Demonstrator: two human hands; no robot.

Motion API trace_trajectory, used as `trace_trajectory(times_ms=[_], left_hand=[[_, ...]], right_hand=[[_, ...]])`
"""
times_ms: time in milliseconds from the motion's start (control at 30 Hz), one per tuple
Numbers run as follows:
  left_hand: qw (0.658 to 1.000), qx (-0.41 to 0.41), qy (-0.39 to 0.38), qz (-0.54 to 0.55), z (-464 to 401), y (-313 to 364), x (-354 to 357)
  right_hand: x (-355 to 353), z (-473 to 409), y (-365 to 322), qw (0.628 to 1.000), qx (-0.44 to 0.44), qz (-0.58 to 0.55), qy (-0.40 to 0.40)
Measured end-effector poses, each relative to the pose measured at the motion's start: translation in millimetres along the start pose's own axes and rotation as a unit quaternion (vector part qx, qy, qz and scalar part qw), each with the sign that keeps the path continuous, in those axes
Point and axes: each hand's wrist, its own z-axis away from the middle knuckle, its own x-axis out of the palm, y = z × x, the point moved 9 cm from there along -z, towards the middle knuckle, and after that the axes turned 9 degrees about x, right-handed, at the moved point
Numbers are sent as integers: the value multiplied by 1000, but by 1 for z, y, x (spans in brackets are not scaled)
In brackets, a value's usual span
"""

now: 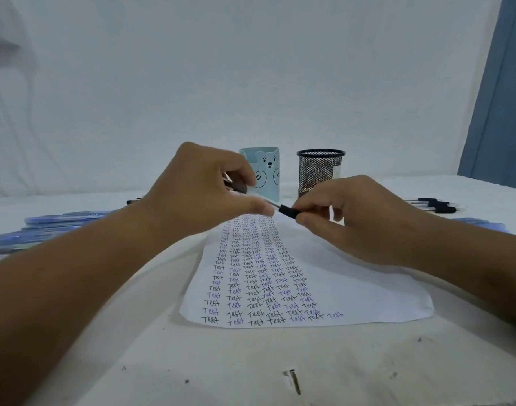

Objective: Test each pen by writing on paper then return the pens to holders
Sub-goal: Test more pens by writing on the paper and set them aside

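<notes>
Both hands met above the far end of the paper [303, 291], sharing one pen [286, 211]. The right hand [359, 221] pinched the pen's black grip section between thumb and fingers, while the left hand [198, 186] held the other end, its thumb pressed along the clear barrel. A second dark pen [236, 187] seemed to be tucked under the left hand's curled fingers — the view there was blurred, so that is uncertain.

The paper lay flat on the white counter [251, 364], covered in columns of the word "Test" in black and blue ink. Behind the hands stood two holders side by side, not touching: a pale blue bear holder [267, 168] and a black mesh holder [319, 171] to its right.

A row of blue pens [46, 230] lay on the counter at the left, well apart from the paper. Black-capped pens [435, 205] lay at the far right — and a few more blue ones [479, 224] just in front of them.
</notes>
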Motion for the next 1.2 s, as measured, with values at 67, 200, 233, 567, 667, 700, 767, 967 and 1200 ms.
trace_trajectory(times_ms=[67,200,233,567,667,700,767,967,1200], left_hand=[[991,-91,51,79,-1,-16,-5],[878,-219,114,409,8,-34,12],[861,-235,131,432,11,-36,15],[858,-202,185,434,11,-31,14],[857,-196,174,444,8,-30,16],[858,-191,162,449,6,-28,18],[864,-183,121,454,4,-22,24],[915,-172,-34,362,10,-21,49],[960,-73,-260,70,23,-16,73]], right_hand=[[-6,-1,7,999,36,-20,23],[-9,1,12,996,72,-48,33],[-8,2,11,995,73,-58,33],[-1,8,5,992,75,-101,19],[5,9,5,983,97,-155,-25],[9,9,4,976,108,-180,-50],[15,9,2,955,133,-246,-102],[26,18,-1,863,184,-419,-213],[31,30,-16,854,122,-428,-270]])
